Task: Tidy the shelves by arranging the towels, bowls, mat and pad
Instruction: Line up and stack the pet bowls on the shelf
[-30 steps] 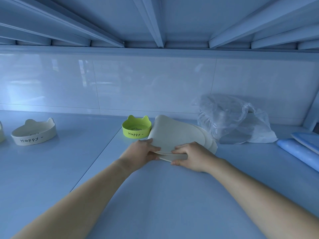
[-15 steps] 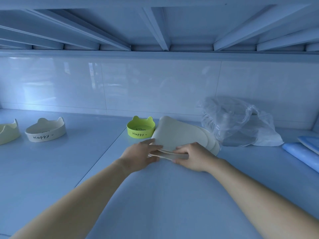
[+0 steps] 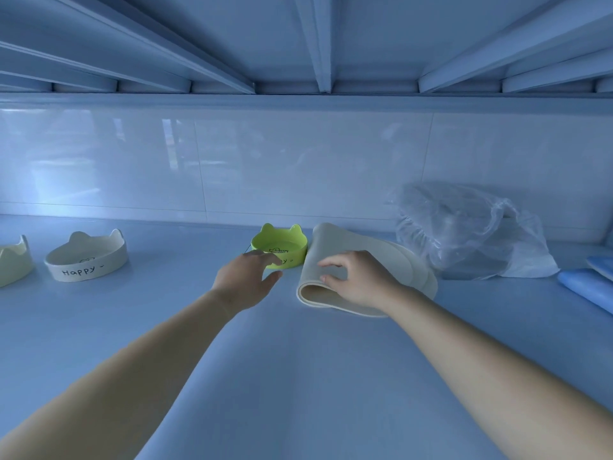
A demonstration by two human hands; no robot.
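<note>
A cream mat, folded over on itself, lies on the shelf at centre. My right hand rests on top of its fold with loosely bent fingers. My left hand hovers open just left of the mat, in front of a green cat-eared bowl marked "Happy". A white cat-eared bowl stands at the left, and a pale yellow bowl is cut off by the left edge.
A crumpled clear plastic bag with something grey inside sits against the tiled back wall at right. Blue folded items lie at the far right edge. The upper shelf's ribbed underside hangs low overhead.
Both hands gripped the mat's near edge before. My left hand has let go and moved left toward the green bowl. My right hand has shifted onto the top of the fold.
</note>
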